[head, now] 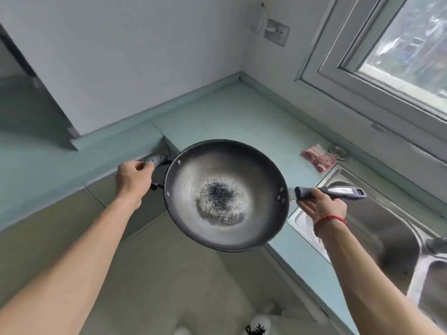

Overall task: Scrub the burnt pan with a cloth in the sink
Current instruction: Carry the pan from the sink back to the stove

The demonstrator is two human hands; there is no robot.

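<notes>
The left hand (133, 177) is gripping the pan (227, 194) by its short side handle (158, 160); the right hand (324, 204) is curling round the long handle (331, 192). The pan (burnt patch at centre) is hanging over the counter (242, 112) edge, beside the sink (387, 228).

The left hand (132, 178) grips the short helper handle and the right hand (323, 206) the long grey handle of a round dark burnt-centred metal pan (226, 194), held beside the steel sink (377, 228).

A home kitchen: pale green L-shaped stone countertop (242, 117), inset stainless steel double sink (377, 228) (under a white-framed window (387, 68)), tiled floor (169, 274).
</notes>
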